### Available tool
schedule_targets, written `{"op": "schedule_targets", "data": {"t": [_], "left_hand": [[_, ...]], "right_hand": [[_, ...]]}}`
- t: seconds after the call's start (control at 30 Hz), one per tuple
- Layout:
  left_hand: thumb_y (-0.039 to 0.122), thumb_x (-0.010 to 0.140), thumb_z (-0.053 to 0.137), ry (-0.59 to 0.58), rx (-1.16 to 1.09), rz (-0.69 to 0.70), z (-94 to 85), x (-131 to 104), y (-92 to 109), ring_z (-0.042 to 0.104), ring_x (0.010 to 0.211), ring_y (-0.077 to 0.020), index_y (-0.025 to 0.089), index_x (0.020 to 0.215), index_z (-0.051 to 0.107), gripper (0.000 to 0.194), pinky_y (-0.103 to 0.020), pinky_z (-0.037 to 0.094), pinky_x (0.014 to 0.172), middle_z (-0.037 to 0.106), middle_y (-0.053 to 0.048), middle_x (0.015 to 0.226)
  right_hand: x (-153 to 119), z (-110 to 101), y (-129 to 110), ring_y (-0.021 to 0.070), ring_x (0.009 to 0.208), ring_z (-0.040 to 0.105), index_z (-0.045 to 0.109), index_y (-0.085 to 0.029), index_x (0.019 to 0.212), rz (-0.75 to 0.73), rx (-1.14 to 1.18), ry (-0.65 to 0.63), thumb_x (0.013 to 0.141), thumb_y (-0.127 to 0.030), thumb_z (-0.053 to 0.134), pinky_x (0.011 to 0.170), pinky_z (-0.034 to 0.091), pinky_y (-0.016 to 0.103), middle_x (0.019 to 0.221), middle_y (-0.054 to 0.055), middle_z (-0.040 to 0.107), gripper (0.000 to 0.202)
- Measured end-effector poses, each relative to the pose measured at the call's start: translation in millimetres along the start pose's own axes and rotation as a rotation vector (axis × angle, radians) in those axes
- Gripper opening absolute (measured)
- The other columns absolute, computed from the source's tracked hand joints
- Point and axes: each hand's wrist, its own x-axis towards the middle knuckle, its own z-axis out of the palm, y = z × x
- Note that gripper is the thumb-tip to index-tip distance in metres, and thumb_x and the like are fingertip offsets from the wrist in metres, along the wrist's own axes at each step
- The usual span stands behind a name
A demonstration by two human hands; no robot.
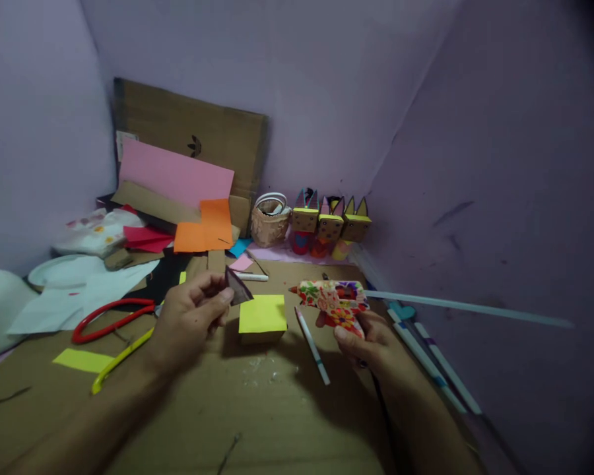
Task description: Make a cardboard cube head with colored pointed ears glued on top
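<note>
Between the thumb and fingers of my left hand (195, 316) is a small dark triangular piece (237, 288), its tip pointing up. My right hand (371, 340) is wrapped around the handle of a flower-patterned glue gun (329, 300). Its nozzle points left, and a long pale glue stick (465, 305) sticks out of the back. Between my hands stands a small cardboard box with a yellow top (262, 315), which neither hand appears to touch. A white marker (313, 346) lies just right of the box.
Red-and-yellow-handled scissors (113, 320) lie left. Along the back are cat-eared box figures (331, 224), a woven basket (270, 224), orange paper (205, 227) and a pink sheet (175, 173) against a large cardboard panel (232, 132). White sticks (433, 363) line the right wall.
</note>
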Motion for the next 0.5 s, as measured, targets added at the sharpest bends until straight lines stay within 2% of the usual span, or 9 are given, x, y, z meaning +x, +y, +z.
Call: {"op": "schedule_targets", "data": {"t": [0.17,0.3,0.4,0.5], "left_hand": [[0.036,0.075,0.058,-0.066,-0.144,-0.039,6.3,-3.6,-16.6,0.045,0.041,-0.0077,0.015,0.085,0.055,0.023,-0.016,0.035,0.04,0.056,0.003,0.048],[0.035,0.073,0.059,-0.057,-0.131,-0.035,8.4,-2.9,-19.6,0.048,0.042,-0.0083,0.014,0.086,0.056,0.025,-0.017,0.039,0.042,0.059,0.002,0.049],[0.035,0.071,0.06,0.037,-0.072,-0.034,2.1,1.4,-15.2,0.048,0.044,-0.0084,0.015,0.082,0.057,0.024,-0.017,0.039,0.043,0.058,0.002,0.05],[0.032,0.066,0.057,0.139,0.078,-0.142,-10.3,12.8,-15.8,0.044,0.04,-0.0091,0.017,0.075,0.055,0.018,-0.018,0.035,0.04,0.051,0.004,0.044]], "right_hand": [[2.7,2.6,0.7,0.0098,0.049,0.039,0.07,-0.014,0.092,0.007,-0.06,-0.043,0.069,-0.038,0.065,0.044,0.03,0.021,0.065,0.001,0.056,0.034],[0.8,3.0,-4.3,0.0086,0.047,0.038,0.07,-0.014,0.081,0.012,-0.047,-0.009,0.066,-0.039,0.066,0.042,0.03,0.021,0.062,0.0,0.055,0.029],[1.2,1.6,-3.5,0.007,0.04,0.033,0.068,-0.014,0.082,0.029,0.021,0.031,0.067,-0.041,0.066,0.037,0.026,0.019,0.048,-0.005,0.044,0.03],[8.1,3.2,5.3,0.0067,0.034,0.031,0.064,-0.014,0.09,0.118,0.133,0.038,0.07,-0.044,0.063,0.032,0.022,0.017,0.041,-0.007,0.042,0.036]]}}
